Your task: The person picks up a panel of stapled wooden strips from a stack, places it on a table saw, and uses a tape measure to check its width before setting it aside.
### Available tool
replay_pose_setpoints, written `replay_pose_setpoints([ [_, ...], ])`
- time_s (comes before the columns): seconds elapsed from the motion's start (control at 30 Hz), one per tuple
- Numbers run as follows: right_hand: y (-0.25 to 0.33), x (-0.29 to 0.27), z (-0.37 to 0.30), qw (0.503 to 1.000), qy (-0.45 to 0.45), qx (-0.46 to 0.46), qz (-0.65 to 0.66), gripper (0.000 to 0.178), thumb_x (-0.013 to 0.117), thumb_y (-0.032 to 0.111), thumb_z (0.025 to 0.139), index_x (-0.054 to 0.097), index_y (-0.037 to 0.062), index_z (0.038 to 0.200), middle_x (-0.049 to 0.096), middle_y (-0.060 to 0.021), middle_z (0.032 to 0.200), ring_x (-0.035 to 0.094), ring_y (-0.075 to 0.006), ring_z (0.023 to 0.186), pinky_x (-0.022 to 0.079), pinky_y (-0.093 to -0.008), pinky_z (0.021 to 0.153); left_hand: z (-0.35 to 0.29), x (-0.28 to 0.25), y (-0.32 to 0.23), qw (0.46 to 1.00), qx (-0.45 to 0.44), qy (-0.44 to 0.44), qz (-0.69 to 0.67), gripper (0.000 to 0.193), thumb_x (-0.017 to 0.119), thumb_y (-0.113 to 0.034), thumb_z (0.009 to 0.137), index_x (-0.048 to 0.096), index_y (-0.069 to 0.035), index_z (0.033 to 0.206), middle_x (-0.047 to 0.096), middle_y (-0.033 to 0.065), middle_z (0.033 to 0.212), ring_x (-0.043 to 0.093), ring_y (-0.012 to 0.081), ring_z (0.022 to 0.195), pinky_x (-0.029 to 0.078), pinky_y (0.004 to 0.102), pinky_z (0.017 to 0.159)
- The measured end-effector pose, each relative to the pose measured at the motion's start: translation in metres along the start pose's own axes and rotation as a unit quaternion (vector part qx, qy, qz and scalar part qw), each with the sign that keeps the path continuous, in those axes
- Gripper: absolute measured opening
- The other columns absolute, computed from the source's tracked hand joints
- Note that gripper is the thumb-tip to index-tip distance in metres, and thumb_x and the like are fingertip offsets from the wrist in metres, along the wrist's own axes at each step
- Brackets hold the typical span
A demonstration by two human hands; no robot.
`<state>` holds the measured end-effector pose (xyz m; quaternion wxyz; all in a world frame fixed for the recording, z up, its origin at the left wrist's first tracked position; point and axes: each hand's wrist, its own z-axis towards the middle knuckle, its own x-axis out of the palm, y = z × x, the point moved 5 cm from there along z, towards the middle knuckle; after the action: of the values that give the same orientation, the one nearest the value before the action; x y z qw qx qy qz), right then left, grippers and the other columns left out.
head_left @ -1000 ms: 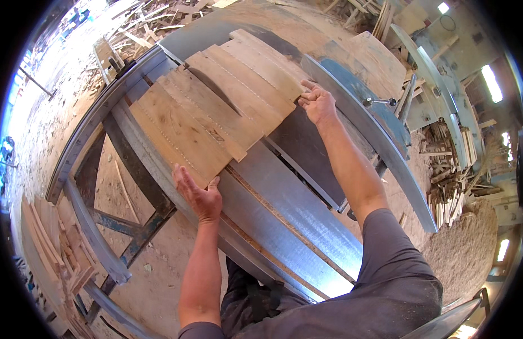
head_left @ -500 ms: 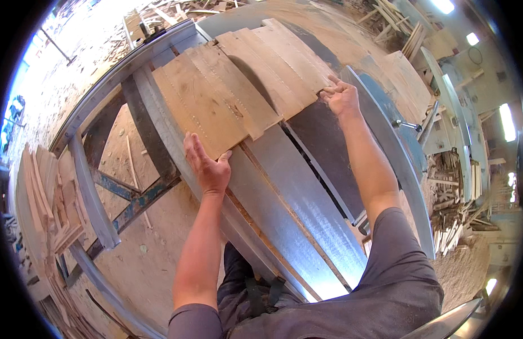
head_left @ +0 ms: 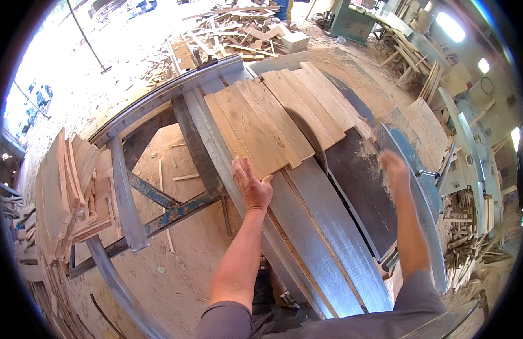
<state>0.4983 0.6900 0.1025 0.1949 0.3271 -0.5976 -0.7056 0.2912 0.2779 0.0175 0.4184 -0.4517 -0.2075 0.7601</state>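
A wooden panel [head_left: 256, 124] made of joined strips lies on the metal table of a saw [head_left: 323, 226]. My left hand [head_left: 252, 183] grips its near left corner, fingers over the top and thumb along the near edge. A round saw blade [head_left: 308, 134] stands upright along the panel's right side. Beyond the blade lies a second wooden panel [head_left: 318, 101], also of strips and with a stepped near edge. My right hand [head_left: 394, 168] is off the wood, smeared by motion beside the grey side fence [head_left: 411, 198]; its fingers cannot be made out.
Stacked boards [head_left: 55, 198] stand at the left beside the metal frame [head_left: 126, 198]. A long rail [head_left: 165, 96] crosses the saw's far left side. Wood offcuts [head_left: 250, 34] are heaped on the ground beyond. More scrap wood [head_left: 459, 243] is piled at the right.
My right hand has let go of the right panel and moved toward the fence. The left panel has slid forward along the blade under my left hand. The view has shifted, showing more blade.
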Motion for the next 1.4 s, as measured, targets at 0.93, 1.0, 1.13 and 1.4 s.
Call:
replay_pose_setpoints([
  [0.93,0.004,0.224,-0.351,0.963,0.156,-0.048,-0.217,0.044,0.056,-0.008,0.073,0.070,0.0017,0.114,0.070,-0.0192,0.120,0.064,-0.0400,0.114,0.049,-0.0448,0.102,0.126,-0.073,0.074,0.952,0.199,0.210,0.097,0.046,0.089,-0.033,0.067,0.068,0.000,0.092,0.052,0.0194,0.108,0.061,0.0375,0.092,0.055,0.0470,0.077],
  [1.0,0.024,0.264,-0.307,0.970,0.154,0.028,-0.186,0.049,0.053,-0.007,0.078,0.066,-0.0019,0.125,0.069,-0.0184,0.123,0.065,-0.0352,0.116,0.049,-0.0425,0.101,0.125,-0.079,0.072,0.945,0.180,0.261,0.084,0.045,0.088,-0.032,0.067,0.067,-0.001,0.090,0.051,0.0196,0.106,0.061,0.0380,0.091,0.055,0.0478,0.075],
  [1.13,0.039,0.344,-0.226,0.956,0.075,0.237,0.157,0.058,0.053,-0.004,0.085,0.047,-0.0100,0.143,0.063,-0.0231,0.132,0.065,-0.0292,0.115,0.050,-0.0388,0.099,0.139,-0.096,0.062,0.929,0.155,0.326,0.086,0.043,0.087,-0.032,0.069,0.070,-0.002,0.095,0.052,0.0189,0.105,0.061,0.0387,0.094,0.054,0.0479,0.075],
  [1.4,0.022,0.406,-0.149,0.890,-0.071,0.349,0.284,0.053,0.060,0.002,0.086,0.044,-0.0086,0.135,0.063,-0.0205,0.122,0.065,-0.0258,0.104,0.052,-0.0372,0.088,0.268,-0.003,0.039,0.907,0.153,0.361,-0.152,0.015,0.071,-0.008,0.081,0.070,-0.002,0.094,0.067,0.0184,0.098,0.063,0.0386,0.095,0.053,0.0444,0.081],
])
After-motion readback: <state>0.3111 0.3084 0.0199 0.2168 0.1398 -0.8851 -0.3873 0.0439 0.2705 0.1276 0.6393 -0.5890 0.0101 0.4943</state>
